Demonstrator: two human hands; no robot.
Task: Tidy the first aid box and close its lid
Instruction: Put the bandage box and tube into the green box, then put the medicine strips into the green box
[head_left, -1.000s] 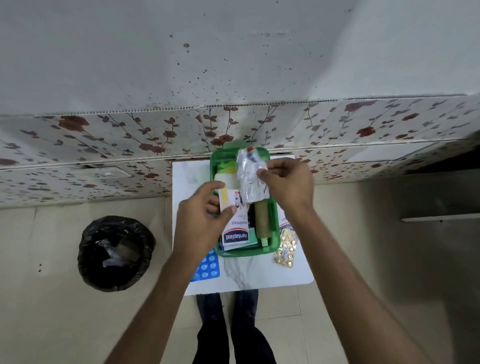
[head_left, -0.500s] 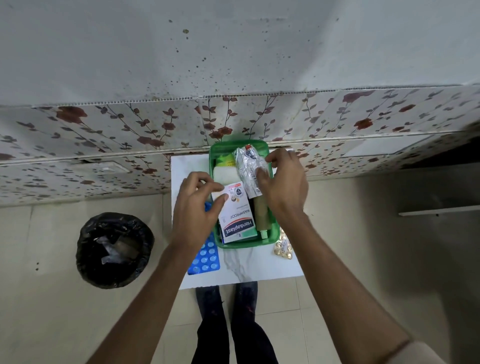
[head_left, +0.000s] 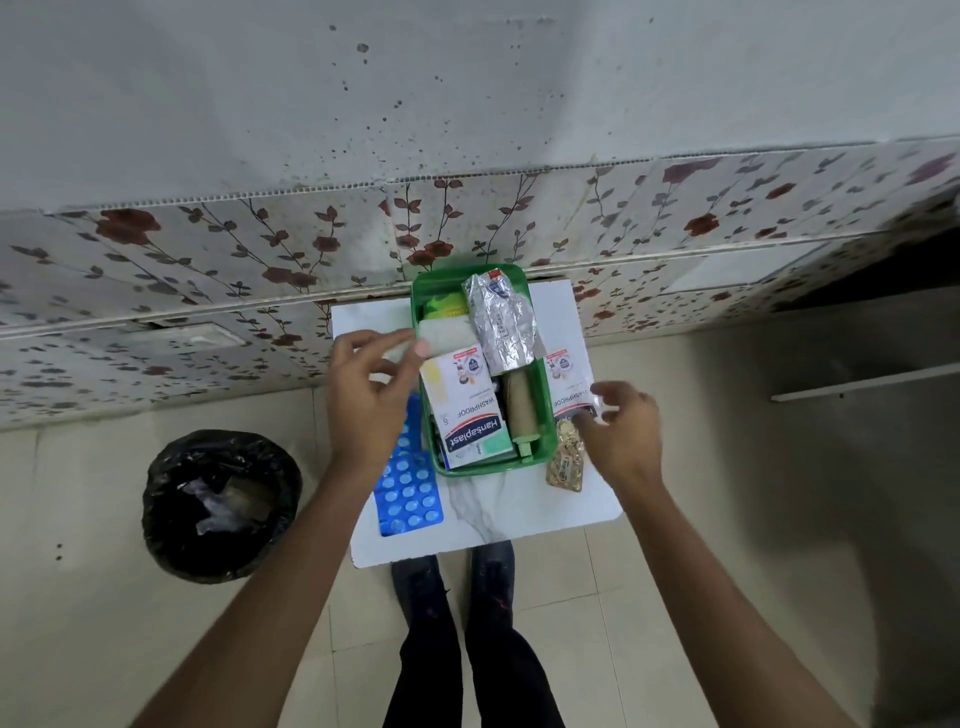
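The green first aid box (head_left: 546, 415) stands open on a small white table (head_left: 519, 514). Inside lie a Hansaplast carton (head_left: 467, 415), a crumpled silver foil tube (head_left: 501, 322), a brown roll (head_left: 519, 405), a white gauze roll (head_left: 447, 335) and a yellow-green item (head_left: 444, 306). My left hand (head_left: 369, 395) hovers open at the box's left rim, fingertips near the gauze. My right hand (head_left: 623, 431) is right of the box, fingers spread, tips at the edge of a second plaster packet (head_left: 569, 379) lying on the table. No lid is visible.
A blue blister pack (head_left: 410, 483) lies left of the box, partly under my left wrist. A gold blister strip (head_left: 566, 462) lies to its right. A black-lined bin (head_left: 223, 504) stands on the floor at left. A flowered tiled wall backs the table.
My right hand let go of the foil tube, which now rests in the box, and moved right and down to the packet. My left hand released the Hansaplast carton and drew left.
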